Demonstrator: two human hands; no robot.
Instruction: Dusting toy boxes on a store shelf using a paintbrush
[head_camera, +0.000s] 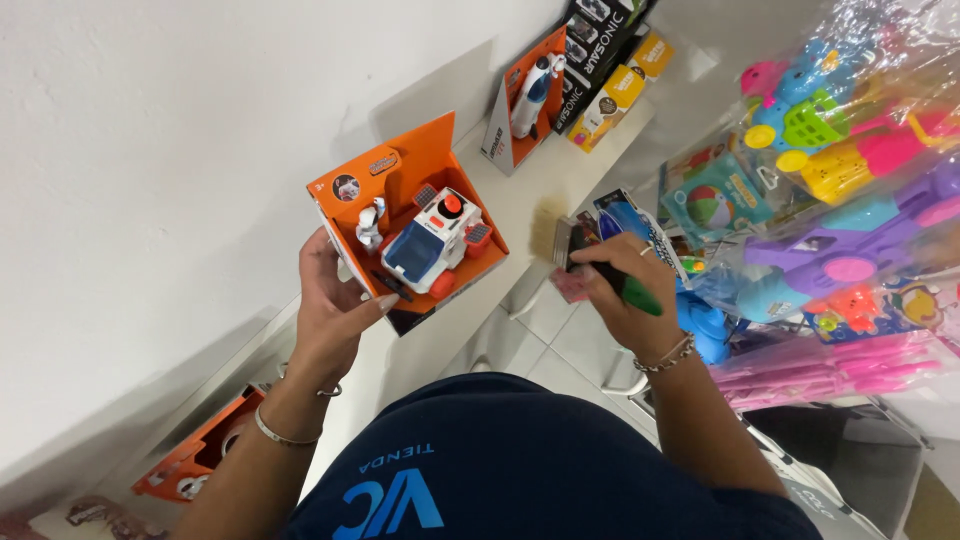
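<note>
Orange open-front toy box (400, 200) held above the white shelf (520, 190), tilted, near the white wall (150, 150). Inside the box: white-and-blue space rover toy (432, 245) with orange wheels and a red knob, small white astronaut figure (369, 225) just beside it. Left hand (330, 300) clasps the box from below and behind; grip closed on the lower left corner, thumb lying along the front edge.

Right hand (625, 290) well apart from the box, to its right. Grip wrapped around the green handle of a paintbrush (590, 262); pale bristles point toward the shelf, slightly blurred. Bracelets on both wrists.

Farther along the shelf: second orange box with a white rocket toy (525, 95), then dark and yellow packages (610, 60). Another orange box (200, 455) on the shelf at lower left. At right, bagged plastic toys (850, 180) in pink, yellow, purple and blue. Tiled floor (540, 340) below, dark blue shirt (520, 460) at bottom edge.
</note>
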